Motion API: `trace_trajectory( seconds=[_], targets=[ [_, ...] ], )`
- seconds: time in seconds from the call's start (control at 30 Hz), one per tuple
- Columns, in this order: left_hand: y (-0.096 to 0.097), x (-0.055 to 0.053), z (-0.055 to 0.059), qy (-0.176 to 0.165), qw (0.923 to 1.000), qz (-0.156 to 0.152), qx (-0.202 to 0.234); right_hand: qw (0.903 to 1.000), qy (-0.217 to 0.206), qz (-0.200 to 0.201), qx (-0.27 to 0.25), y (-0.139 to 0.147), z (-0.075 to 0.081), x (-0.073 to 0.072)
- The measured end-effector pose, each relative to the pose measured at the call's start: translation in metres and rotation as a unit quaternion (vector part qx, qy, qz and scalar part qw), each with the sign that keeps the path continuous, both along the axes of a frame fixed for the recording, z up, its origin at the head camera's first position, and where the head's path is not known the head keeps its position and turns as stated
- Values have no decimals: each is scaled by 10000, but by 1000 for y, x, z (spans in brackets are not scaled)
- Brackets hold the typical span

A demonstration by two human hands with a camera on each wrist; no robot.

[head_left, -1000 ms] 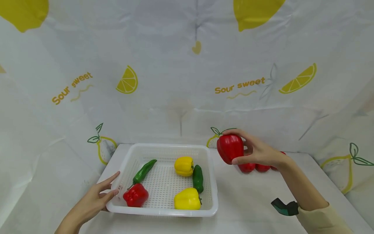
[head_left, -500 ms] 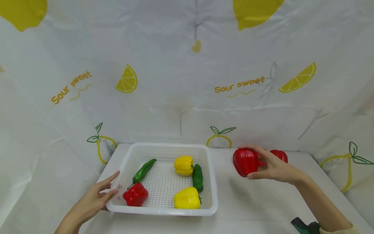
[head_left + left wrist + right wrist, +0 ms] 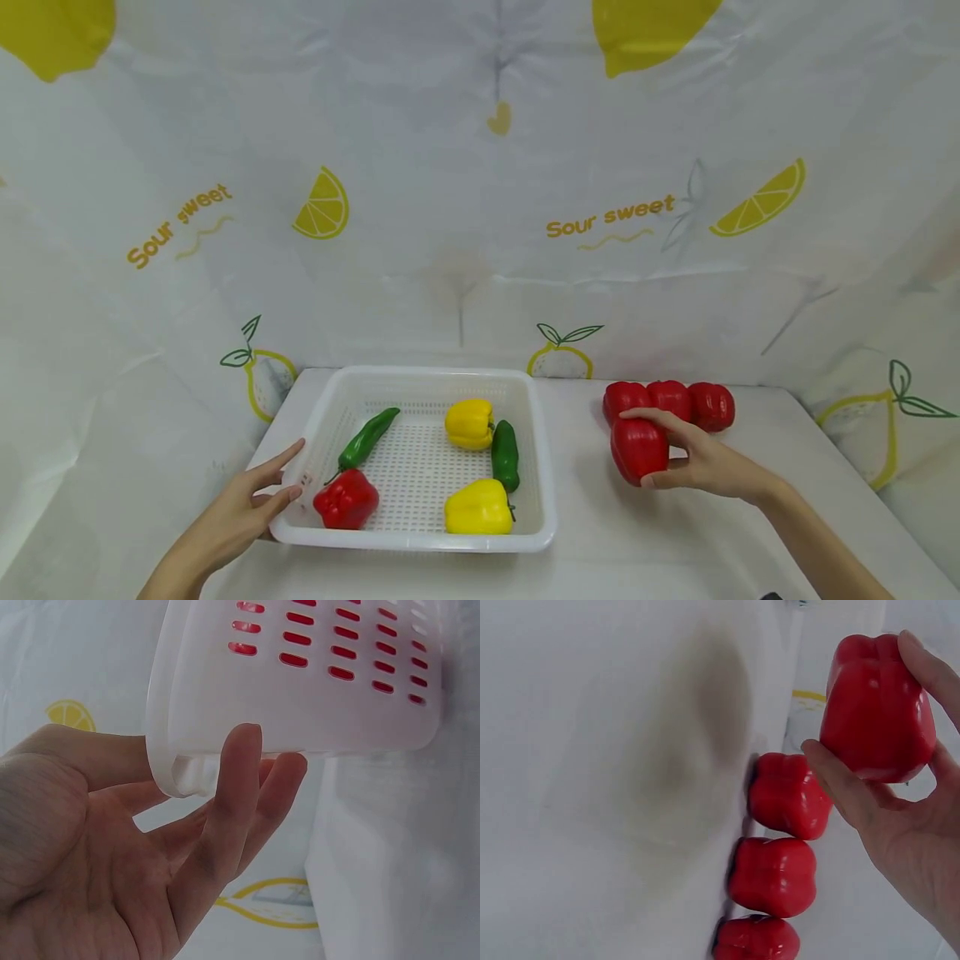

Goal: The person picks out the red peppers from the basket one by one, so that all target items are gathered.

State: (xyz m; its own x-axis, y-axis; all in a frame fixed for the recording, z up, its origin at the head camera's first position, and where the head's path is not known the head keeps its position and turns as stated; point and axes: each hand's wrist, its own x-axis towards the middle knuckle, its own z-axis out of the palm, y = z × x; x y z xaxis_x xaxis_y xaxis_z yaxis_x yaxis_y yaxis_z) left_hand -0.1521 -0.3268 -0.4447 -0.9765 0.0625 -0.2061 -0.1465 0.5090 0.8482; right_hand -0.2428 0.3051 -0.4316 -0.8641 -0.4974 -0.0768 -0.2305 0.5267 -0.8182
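Note:
My right hand [image 3: 705,462] grips a red bell pepper [image 3: 639,450] between thumb and fingers, raised above the table to the right of the basket. Behind it, three more red bell peppers [image 3: 669,398] sit in a row; the right wrist view shows these row peppers [image 3: 772,876] beside the held one. My left hand [image 3: 240,508] holds the left rim of a white perforated basket [image 3: 412,542]. In the left wrist view its fingers [image 3: 238,780] touch the outside wall below the rim, while the thumb end is hidden behind the rim.
Inside the basket lie a long green pepper [image 3: 367,440], a red bell pepper [image 3: 347,500], two yellow bell peppers [image 3: 478,507] and a shorter green pepper [image 3: 506,456]. A lemon-printed white cloth [image 3: 450,208] hangs behind the white table [image 3: 600,542].
My right hand has moved the red bell pepper down and rightward, then nearer to me, uncovering the row of red peppers. The left hand and basket stay put.

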Motion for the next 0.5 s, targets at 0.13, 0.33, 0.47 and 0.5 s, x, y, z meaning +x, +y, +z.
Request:
trace_trajectory(
  seconds=[0.13,0.33,0.47,0.5],
  targets=[
    [0,0,0,10,10000,-2,-34,9998,-190,32,101,2,-10,-2],
    [1,0,1,36,9999,15,-94,9994,-157,118,271,7,-20,-7],
    [1,1,0,46,10000,19,-49,9991,-141,156,354,10,-25,-9],
    [1,1,0,45,10000,21,-52,9991,-150,155,360,11,-26,-10]
  ],
)
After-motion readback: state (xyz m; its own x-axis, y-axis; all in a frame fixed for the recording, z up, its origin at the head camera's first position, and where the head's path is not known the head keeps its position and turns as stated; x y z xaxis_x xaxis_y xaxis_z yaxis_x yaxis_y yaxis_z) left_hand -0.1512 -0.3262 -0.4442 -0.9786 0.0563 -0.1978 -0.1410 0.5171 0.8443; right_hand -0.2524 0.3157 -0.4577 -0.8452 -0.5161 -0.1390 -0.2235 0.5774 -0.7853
